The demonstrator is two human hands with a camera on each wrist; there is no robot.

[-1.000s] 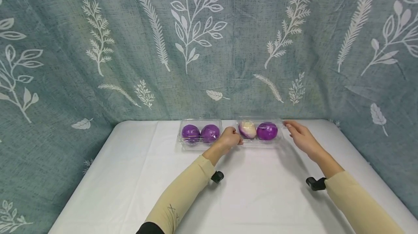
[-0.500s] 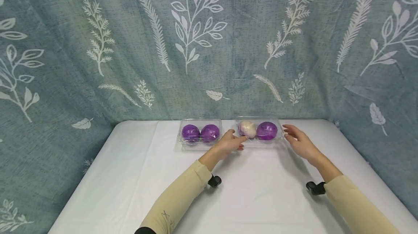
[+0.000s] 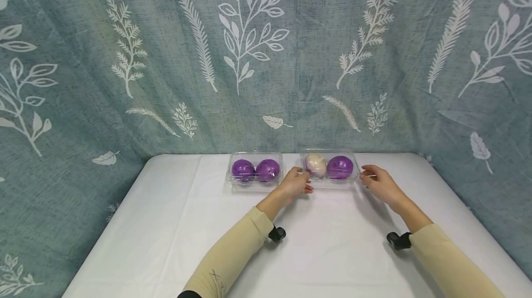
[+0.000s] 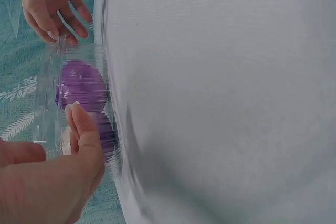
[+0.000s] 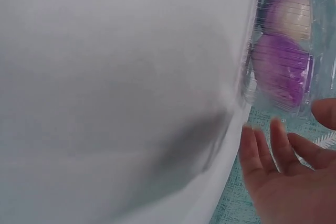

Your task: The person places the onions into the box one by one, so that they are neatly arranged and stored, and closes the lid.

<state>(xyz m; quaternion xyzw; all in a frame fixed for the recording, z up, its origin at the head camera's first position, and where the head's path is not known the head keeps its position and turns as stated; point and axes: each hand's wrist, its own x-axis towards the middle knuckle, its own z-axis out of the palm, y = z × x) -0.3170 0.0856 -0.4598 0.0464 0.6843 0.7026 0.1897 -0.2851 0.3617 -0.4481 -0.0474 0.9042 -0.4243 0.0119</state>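
A clear plastic clamshell box (image 3: 335, 185) lies shut near the table's back edge. Inside are two round vegetables like peeled red onions: a pale, purple-tinged one (image 3: 316, 165) on the left and a purple one (image 3: 340, 167) on the right. My left hand (image 3: 293, 183) is at the box's left end, its loosely bent fingers overlapping the front corner; in the left wrist view, thumb and fingers stand apart. At the other end my right hand (image 3: 383, 185) has its fingertips right by the box's edge. The right wrist view shows that hand's fingers (image 5: 281, 137) spread and relaxed.
A second clear clamshell box (image 3: 254, 187) with two purple onions (image 3: 268, 169) sits just left of my left hand. A white cloth covers the table (image 3: 316, 247). Behind the back edge hangs a green leaf-patterned curtain (image 3: 183, 71).
My right hand has slid down from the box's top right corner, and its fingers have loosened. My left hand has shifted slightly down and right. The pale onion has turned inside the box.
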